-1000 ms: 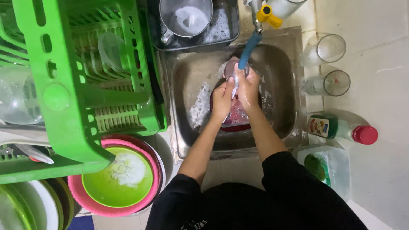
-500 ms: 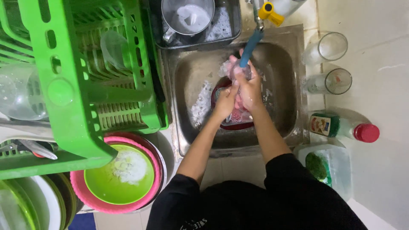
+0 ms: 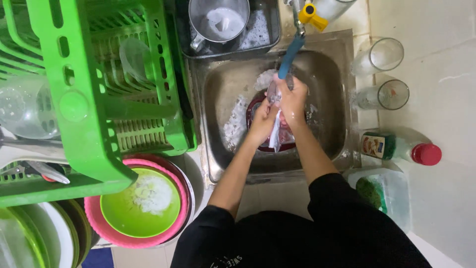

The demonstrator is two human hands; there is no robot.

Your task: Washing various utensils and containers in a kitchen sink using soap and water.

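Note:
Over the steel sink (image 3: 327, 74), both my hands are closed around a small clear glass (image 3: 272, 92) held under the blue spout (image 3: 290, 57) of the tap with the yellow handle (image 3: 312, 15). My left hand (image 3: 263, 121) grips it from below and my right hand (image 3: 293, 101) wraps it from the right. Water runs down between the hands. Under them a dark red bowl (image 3: 263, 146) sits in the soapy basin.
A green dish rack (image 3: 99, 89) with a clear cup stands left. Stacked green and pink bowls (image 3: 144, 203) lie below it. A metal pot (image 3: 218, 22) sits in a dark tray behind the sink. Two glasses (image 3: 382, 57), a red-capped bottle (image 3: 401, 146) and a sponge tub (image 3: 382, 193) stand right.
My hands have lifted a little toward the spout, and the clear glass now shows between them instead of low over the red bowl.

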